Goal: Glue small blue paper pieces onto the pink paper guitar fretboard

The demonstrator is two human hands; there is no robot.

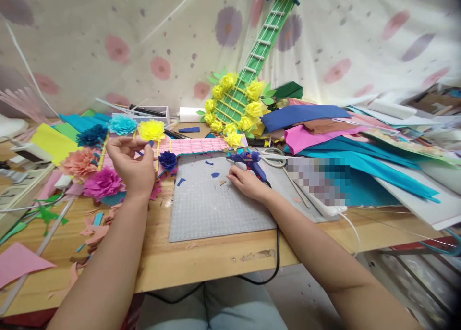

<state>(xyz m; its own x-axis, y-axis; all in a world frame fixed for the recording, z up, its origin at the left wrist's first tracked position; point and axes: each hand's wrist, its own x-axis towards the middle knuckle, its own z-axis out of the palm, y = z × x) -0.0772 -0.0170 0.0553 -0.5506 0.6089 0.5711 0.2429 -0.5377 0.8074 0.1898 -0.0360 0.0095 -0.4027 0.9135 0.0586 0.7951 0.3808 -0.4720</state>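
My left hand (pixel 135 164) is raised over a pink paper guitar (pixel 196 146), pinching a small dark blue paper piece (pixel 150 143). Around the guitar's body sit paper flowers: a yellow one (pixel 151 129), a dark blue one (pixel 167 161), a magenta one (pixel 103 182) and several others. My right hand (pixel 248 182) rests on the grey cutting mat (pixel 216 219), its fingers curled together; what they hold, if anything, is hidden. Just beyond it lies a blue glue gun (pixel 250 161). Small blue paper scraps (pixel 215 175) lie on the mat to its left.
A green paper guitar (pixel 264 51) with yellow flowers leans against the patterned curtain (pixel 154 27). Coloured paper (pixel 360 152) is piled on the right beside a white power strip (pixel 320 202). Paper offcuts (pixel 95 234) litter the left side. A black cable (pixel 277 253) hangs over the table edge.
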